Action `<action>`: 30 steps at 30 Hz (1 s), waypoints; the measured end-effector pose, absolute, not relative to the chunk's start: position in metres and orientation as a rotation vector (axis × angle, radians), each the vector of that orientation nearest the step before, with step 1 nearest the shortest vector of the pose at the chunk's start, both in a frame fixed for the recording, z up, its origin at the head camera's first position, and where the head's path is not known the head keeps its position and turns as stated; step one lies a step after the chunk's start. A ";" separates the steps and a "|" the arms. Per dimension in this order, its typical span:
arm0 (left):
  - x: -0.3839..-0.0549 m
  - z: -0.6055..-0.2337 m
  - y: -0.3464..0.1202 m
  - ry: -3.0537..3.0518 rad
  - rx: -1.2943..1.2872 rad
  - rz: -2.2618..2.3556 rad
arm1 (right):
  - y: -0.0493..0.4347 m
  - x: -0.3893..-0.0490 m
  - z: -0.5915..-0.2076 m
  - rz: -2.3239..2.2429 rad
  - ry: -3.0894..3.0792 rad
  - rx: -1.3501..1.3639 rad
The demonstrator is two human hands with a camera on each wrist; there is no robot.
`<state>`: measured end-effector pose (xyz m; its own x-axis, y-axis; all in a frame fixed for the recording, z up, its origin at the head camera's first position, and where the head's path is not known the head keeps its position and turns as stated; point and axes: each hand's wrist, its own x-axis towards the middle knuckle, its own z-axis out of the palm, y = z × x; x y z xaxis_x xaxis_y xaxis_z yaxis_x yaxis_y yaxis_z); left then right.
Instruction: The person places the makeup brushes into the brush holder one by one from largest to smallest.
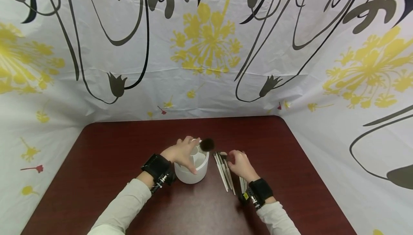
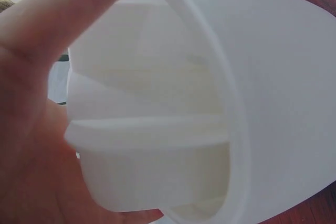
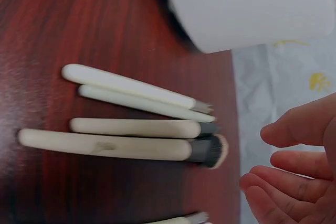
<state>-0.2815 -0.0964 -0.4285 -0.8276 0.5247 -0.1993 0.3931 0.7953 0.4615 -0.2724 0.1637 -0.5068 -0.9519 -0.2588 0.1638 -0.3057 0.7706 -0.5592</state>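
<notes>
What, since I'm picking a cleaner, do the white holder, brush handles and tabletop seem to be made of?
White holder: probably plastic, satin-smooth, judging by its even color and rounded rim.
Brush handles: smooth, pale, perhaps painted wood or plastic; no grain shows to settle it.
Tabletop: wood or wood-look laminate, softly glossy, with dark streaks in its red-brown surface.

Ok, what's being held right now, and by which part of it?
The white divided cup, held at its upper rim by the left hand; the right hand holds nothing.
</notes>
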 end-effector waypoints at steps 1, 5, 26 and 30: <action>-0.281 -0.428 -0.097 2.666 0.690 0.583 | 0.164 -0.273 -0.509 0.917 -2.894 0.458; -0.281 -0.424 -0.100 2.669 0.651 0.565 | 0.162 -0.273 -0.520 0.906 -2.927 0.462; -0.282 -0.425 -0.107 2.696 0.532 0.573 | 0.156 -0.270 -0.541 0.786 -3.020 0.426; -0.285 -0.421 -0.105 2.677 0.606 0.615 | 0.156 -0.270 -0.542 0.796 -3.016 0.423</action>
